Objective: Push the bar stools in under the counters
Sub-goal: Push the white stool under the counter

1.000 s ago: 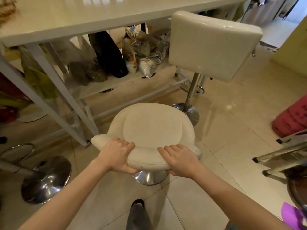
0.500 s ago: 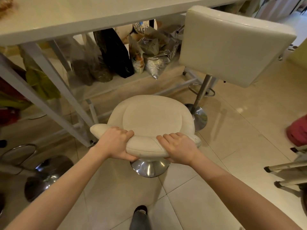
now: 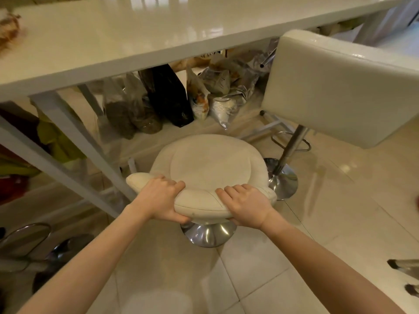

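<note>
Left hand (image 3: 162, 198) and right hand (image 3: 246, 206) grip the low backrest of the round cream padded stool (image 3: 209, 165), fingers curled over. Stool sits just short of the glossy white table (image 3: 113, 41) edge, straight ahead; hands equally near.

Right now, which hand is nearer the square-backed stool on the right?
Right. The right hand grips the round stool's backrest at its right end, close to the square-backed stool's chrome base. The left hand grips the backrest's left end, farther away.
</note>
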Demonstrator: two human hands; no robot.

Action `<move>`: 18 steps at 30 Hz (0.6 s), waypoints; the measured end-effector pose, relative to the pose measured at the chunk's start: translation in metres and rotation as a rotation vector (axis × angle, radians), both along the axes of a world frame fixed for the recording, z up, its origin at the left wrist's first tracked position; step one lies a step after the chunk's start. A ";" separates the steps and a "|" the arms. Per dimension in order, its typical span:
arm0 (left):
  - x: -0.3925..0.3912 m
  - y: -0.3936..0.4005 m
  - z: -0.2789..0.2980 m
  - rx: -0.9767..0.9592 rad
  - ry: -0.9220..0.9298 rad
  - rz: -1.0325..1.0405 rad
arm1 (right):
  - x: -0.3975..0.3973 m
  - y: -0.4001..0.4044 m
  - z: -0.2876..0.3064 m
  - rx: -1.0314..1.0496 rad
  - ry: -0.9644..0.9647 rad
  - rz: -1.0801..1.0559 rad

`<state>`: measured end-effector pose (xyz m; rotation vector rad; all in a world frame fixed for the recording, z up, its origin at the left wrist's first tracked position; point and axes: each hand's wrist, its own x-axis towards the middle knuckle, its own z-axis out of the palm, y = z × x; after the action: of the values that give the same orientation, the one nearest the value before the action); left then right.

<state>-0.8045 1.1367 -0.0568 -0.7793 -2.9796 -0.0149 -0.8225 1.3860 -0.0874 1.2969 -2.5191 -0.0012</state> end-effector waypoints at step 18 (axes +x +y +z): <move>-0.065 -0.010 -0.010 0.019 0.082 0.081 | -0.088 -0.010 0.006 0.049 -0.008 0.085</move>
<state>-0.8697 1.1265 -0.0666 -0.6408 -2.9265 -0.0081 -0.9102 1.3760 -0.0816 1.4246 -2.4840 -0.0396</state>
